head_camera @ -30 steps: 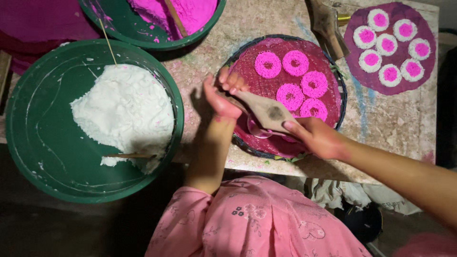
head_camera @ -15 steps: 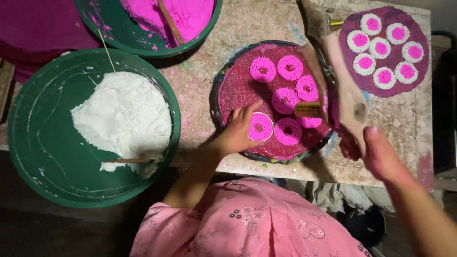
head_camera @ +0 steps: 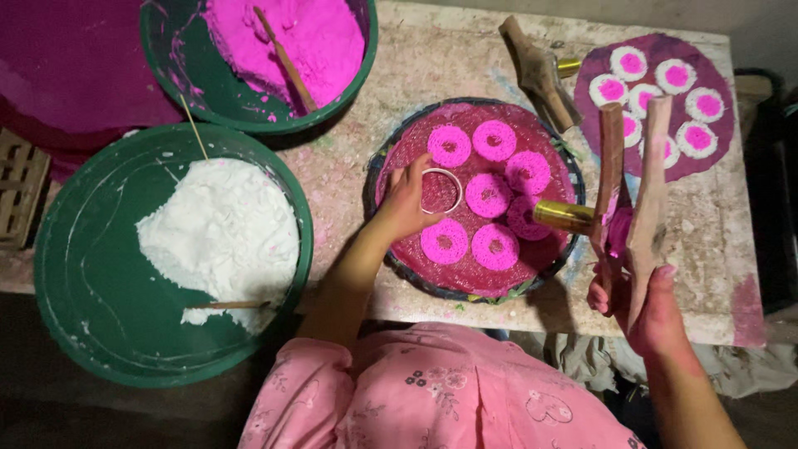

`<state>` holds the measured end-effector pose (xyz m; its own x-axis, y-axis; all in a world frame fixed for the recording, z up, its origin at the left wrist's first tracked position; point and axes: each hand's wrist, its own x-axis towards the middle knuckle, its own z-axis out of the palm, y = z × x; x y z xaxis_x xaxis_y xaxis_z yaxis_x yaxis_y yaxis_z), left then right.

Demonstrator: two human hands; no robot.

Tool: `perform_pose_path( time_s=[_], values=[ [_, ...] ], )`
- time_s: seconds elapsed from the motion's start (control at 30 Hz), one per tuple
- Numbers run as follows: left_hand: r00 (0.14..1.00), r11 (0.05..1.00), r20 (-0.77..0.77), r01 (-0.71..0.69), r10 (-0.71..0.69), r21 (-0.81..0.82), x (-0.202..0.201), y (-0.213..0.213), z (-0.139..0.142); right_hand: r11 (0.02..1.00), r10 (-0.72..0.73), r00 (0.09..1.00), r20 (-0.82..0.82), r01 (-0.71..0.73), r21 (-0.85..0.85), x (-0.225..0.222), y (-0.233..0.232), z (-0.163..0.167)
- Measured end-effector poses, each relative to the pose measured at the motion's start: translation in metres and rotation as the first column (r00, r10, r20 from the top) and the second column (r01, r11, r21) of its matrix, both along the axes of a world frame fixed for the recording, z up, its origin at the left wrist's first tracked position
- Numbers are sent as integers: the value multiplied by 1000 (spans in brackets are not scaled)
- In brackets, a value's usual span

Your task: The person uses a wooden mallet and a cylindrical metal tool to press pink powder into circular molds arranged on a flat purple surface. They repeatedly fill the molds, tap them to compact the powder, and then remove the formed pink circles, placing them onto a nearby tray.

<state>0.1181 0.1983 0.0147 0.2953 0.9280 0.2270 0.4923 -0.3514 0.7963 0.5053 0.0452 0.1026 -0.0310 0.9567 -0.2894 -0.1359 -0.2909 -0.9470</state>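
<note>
In the head view, your left hand [head_camera: 407, 199] is resting on the round woven tray [head_camera: 391, 258], and its fingers are closing lightly around a white ring mould [head_camera: 440, 189] that is lying on the tray just beside six pink coiled rounds [head_camera: 494, 140]. Your right hand [head_camera: 644, 303] is gripping tightly a wooden press [head_camera: 632, 191] with two long handles and a brass barrel [head_camera: 564, 216], and it is holding this over the right rim of the tray. On the left, a green basin [head_camera: 83, 283] is holding white dough [head_camera: 220, 237].
</note>
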Motion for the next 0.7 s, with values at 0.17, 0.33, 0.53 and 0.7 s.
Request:
perform_pose_path(
  time_s=[0.17,0.33,0.53,0.7],
  values=[
    [1000,997,-9,3,-4,-78,6,10,-21,1000,-10,1000,2,10,17,2,0,-2],
    [998,997,42,-47,49,-68,6,16,-19,996,87,996,28,-87,6,-1,14,-6],
    [240,860,968,475,77,-186,12,28,37,865,499,769,398,-472,-172,-41,89,7],
    [-512,840,838,527,188,134,24,50,55,631,753,602,265,-548,-549,-92,161,45]
  ],
)
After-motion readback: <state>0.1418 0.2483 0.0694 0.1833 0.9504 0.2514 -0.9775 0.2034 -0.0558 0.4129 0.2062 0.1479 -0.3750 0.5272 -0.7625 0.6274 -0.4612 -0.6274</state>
